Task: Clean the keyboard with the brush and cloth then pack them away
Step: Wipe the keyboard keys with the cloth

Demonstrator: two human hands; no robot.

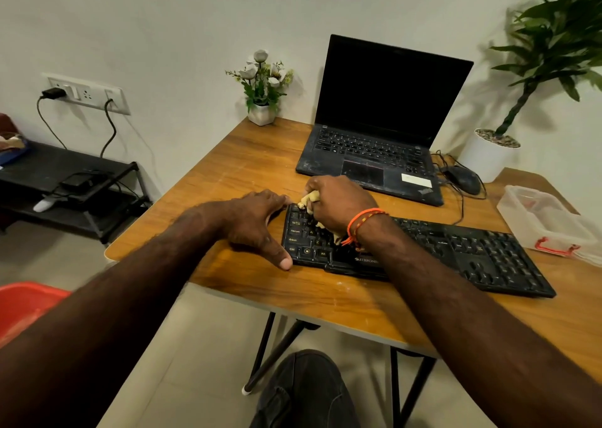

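The black full-size plastic keyboard [423,248] lay slightly skewed across the near middle of the brown wood-grain worktop [234,167], its left end nearer the centre and its number pad running off toward 3 o'clock. On its left key block sat a crumpled pale yellow cloth [308,199], bunched under the right hand [335,204]. That hand reached in from 5 o'clock, forearm crossing over the keyboard's middle, wrist bent down, knuckles up, its fingers curled round the cloth and pressing it onto the keys; an orange thread band circled the wrist. The left hand [257,222] came in from 7 o'clock and rested flat on the worktop just beside the keyboard's left edge, fingers straight and spread, fingertips near the keyboard's far-left corner, thumb stretched toward its near-left corner, holding nothing.

At 12 o'clock from the keyboard stood an open black laptop with a dark screen [381,121], dusty on its palm rest. At 2 o'clock lay a black corded mouse [462,180], and at 3 o'clock a clear plastic box with red clips [540,219], just beside the keyboard's right end. A small white pot of white artificial flowers [262,92] stood at 11 o'clock by the wall, and a tall green plant in a white round pot [492,154] at 1 o'clock.
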